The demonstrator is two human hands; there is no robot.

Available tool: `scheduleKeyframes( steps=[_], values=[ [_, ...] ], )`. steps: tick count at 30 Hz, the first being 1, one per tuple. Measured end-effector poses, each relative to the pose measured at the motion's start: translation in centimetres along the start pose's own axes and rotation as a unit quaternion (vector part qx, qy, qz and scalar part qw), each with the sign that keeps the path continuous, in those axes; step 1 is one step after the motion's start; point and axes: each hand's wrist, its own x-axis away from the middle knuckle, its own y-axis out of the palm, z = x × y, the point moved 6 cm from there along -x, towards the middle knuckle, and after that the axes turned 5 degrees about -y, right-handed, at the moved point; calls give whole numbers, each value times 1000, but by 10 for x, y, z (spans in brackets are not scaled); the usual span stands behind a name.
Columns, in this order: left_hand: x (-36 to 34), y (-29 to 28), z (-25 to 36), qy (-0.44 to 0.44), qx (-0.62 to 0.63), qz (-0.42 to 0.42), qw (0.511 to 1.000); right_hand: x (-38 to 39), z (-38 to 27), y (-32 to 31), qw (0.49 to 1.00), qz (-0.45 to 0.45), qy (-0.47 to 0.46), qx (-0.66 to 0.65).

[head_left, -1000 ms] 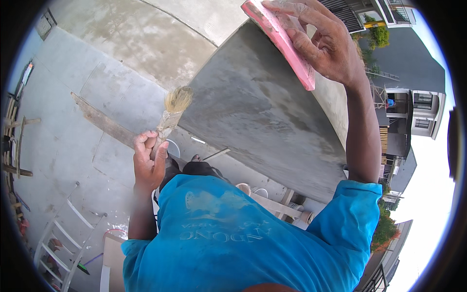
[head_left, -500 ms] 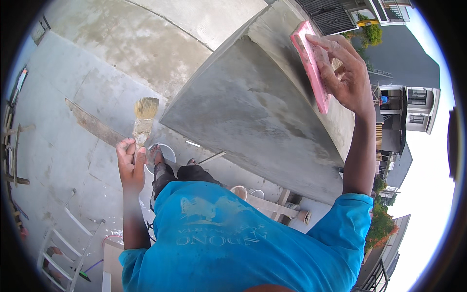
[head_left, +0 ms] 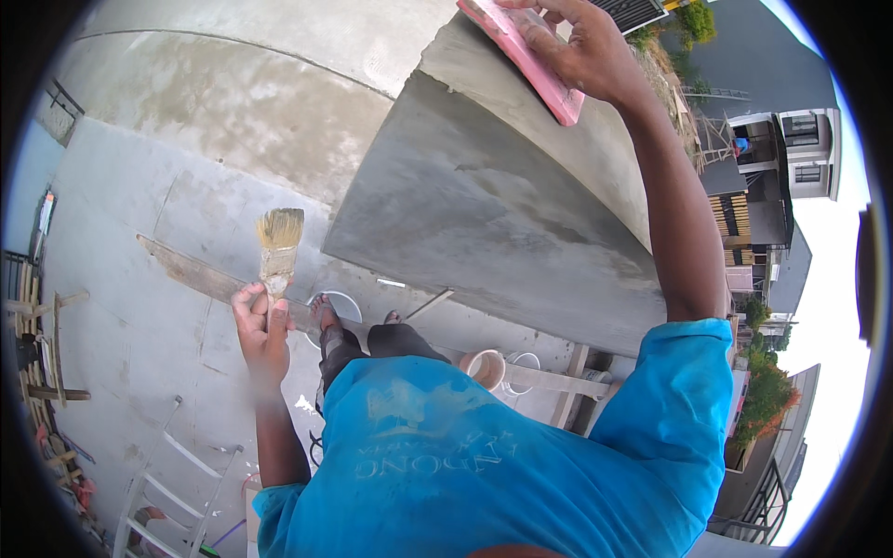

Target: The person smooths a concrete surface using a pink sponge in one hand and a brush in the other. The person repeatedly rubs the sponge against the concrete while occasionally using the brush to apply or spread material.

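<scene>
In my left hand (head_left: 262, 327) is a paintbrush (head_left: 280, 244) with pale bristles, held upright by its handle, my fingers closed around it. My right hand (head_left: 588, 51) grips a pink plastering float (head_left: 535, 70), whose flat face lies against or very near the top of a cement-plastered wall (head_left: 484, 209). That wall has damp, darker grey patches on its broad side. A lighter top surface (head_left: 595, 149) runs along it. Part of the float and my right fingertips are near the upper edge of the view.
Below me, a plank (head_left: 200, 277) crosses under my feet, beside a white bucket (head_left: 346, 307). Another bucket (head_left: 485, 368) stands by the wall's base. At lower left is a metal ladder (head_left: 172, 493); timber (head_left: 56, 353) is stacked along the left side.
My right hand and the float have moved up and left along the wall top, toward its far corner. The brush remains in my left hand, and my whole view has shifted slightly.
</scene>
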Motion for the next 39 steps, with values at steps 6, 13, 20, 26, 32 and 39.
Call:
scheduleKeyframes(
  steps=[6, 13, 20, 26, 32, 39],
  values=[
    [3, -6, 13, 0, -17, -4, 1000, 44, 8, -6, 992, -126, -3, -32],
    [-2, -1, 10, 15, -39, -1, 999, 6, -70, 10, 995, -12, -84, -56],
    [0, -5, -8, 1, -8, 15, 1000, 47, -25, -4, 995, -63, -52, -64],
    [-3, -10, -5, -6, -46, 17, 999, 42, -18, -1, 992, -79, -60, -82],
    [-15, 12, 19, 13, -91, -39, 995, -4, -31, -9, 990, 27, -110, -84],
    [9, -21, 3, -30, -99, 7, 995, 129, -10, -38, 991, -125, -8, -52]
  ],
)
